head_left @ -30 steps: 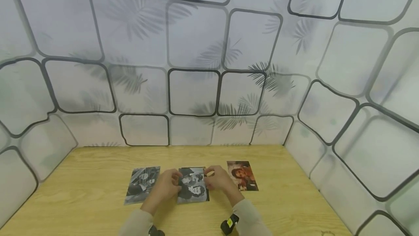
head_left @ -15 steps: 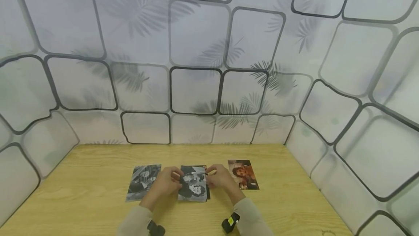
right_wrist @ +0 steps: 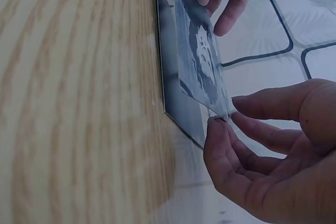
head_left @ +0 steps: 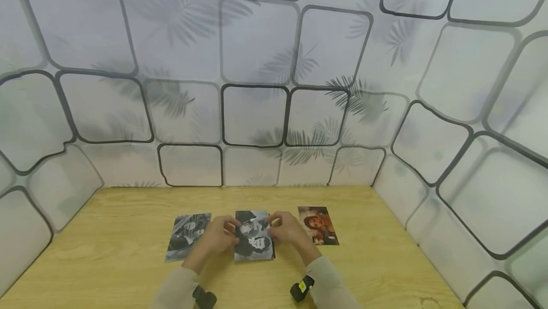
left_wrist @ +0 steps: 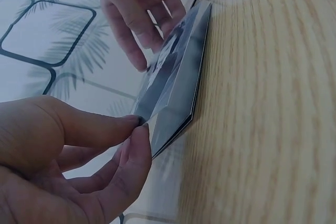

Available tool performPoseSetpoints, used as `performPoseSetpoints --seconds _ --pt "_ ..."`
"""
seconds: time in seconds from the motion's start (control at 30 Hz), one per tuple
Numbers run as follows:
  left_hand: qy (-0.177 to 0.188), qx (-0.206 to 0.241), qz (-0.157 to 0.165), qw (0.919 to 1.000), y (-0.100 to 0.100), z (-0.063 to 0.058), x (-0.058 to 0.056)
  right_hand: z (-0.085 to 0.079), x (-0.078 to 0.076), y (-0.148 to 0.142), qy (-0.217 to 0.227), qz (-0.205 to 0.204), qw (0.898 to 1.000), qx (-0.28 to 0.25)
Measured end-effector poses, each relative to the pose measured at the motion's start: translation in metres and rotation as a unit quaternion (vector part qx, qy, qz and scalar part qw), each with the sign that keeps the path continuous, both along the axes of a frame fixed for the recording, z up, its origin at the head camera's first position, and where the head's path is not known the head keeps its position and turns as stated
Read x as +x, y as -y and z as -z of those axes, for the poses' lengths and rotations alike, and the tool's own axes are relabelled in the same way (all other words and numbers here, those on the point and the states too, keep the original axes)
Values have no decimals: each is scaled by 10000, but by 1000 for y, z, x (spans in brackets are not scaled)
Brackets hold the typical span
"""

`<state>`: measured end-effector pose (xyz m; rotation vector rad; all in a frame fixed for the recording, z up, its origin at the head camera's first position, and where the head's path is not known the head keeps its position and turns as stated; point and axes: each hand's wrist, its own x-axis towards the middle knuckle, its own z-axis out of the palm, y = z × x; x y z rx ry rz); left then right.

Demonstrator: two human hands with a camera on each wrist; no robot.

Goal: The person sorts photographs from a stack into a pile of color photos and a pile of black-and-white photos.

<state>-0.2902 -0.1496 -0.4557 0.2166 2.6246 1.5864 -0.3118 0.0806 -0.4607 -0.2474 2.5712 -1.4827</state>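
Note:
A black-and-white photo [head_left: 253,236] of two people lies between my hands in the head view. My left hand [head_left: 219,236] pinches its left edge between thumb and fingertips, as the left wrist view shows at the photo's corner [left_wrist: 149,109]. On the opposite edge, my right hand [head_left: 288,231] holds it between thumb and fingers. Seen from the right wrist, the held photo [right_wrist: 202,59] is raised at an angle over another photo [right_wrist: 176,90] lying on the table. That lower photo is mostly covered in the head view.
To the left, a second black-and-white photo [head_left: 186,237] lies flat on the wooden table [head_left: 107,252], partly behind my left hand. A color photo [head_left: 318,225] lies to the right, near my right hand. Patterned walls [head_left: 257,118] enclose the table's back and sides.
Both hands have shifted the held photo slightly away from me. It now covers more of the photo underneath, whose dark edge showed wider on the right before.

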Motion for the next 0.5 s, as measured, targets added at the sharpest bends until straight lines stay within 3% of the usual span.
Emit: performPoseSetpoints --seconds 0.2,0.5 --pt "159 89 7 9998 0 1 -1 -7 4 3 93 69 9999 -126" --pt "55 -53 57 10000 1 0 -1 -9 7 1 53 -143 9989 -439"
